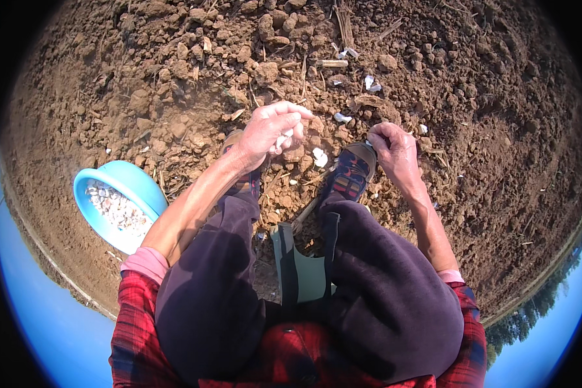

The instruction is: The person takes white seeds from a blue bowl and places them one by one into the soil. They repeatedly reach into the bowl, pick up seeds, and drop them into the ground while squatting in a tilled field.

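Note:
My left hand (274,127) is curled over the soil, thumb against the fingers, with a few white garlic cloves (284,138) held in it. Just above the toe of the right shoe (351,167), my right hand (394,145) pinches thumb to fingers. A small white piece (368,143) shows at its fingertips; most of it is hidden, probably a clove. Between the shoes lies a white papery flake (320,157). Beyond it are further flakes of skin (342,118) and a pale clove (422,129) on the ground.
To the left, a light blue plastic basin (140,182) leans tilted on the soil, holding many garlic cloves (114,206). Brown cloddy soil (174,92) surrounds me, with dry stalks (344,24) at the top. A green seat-like object (310,279) is between my legs.

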The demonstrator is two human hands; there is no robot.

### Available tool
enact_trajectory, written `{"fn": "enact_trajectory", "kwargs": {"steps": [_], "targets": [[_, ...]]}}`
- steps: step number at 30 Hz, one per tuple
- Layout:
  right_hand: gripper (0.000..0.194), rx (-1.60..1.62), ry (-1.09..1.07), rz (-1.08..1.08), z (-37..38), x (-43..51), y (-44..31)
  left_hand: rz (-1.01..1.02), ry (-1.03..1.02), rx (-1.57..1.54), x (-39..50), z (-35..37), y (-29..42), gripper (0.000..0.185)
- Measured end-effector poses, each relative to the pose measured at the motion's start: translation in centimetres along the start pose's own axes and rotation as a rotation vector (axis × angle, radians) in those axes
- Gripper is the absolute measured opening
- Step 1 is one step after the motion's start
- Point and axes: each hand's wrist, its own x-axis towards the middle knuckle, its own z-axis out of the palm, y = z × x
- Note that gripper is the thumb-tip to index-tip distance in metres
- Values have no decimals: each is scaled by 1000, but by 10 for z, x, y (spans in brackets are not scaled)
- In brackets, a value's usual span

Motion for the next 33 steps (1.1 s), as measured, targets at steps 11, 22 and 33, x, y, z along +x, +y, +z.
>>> {"fn": "enact_trajectory", "kwargs": {"steps": [11,22,33], "targets": [[19,-710,-243,-561,88,-23,-5,-87,80,-13,-2,-1,-4,21],[6,-124,-186,-269,24,-1,-18,-104,73,56,-7,-1,-7,22],[16,-811,-112,-85,-20,126,5,-117,74,63,-5,5,-9,21]]}}
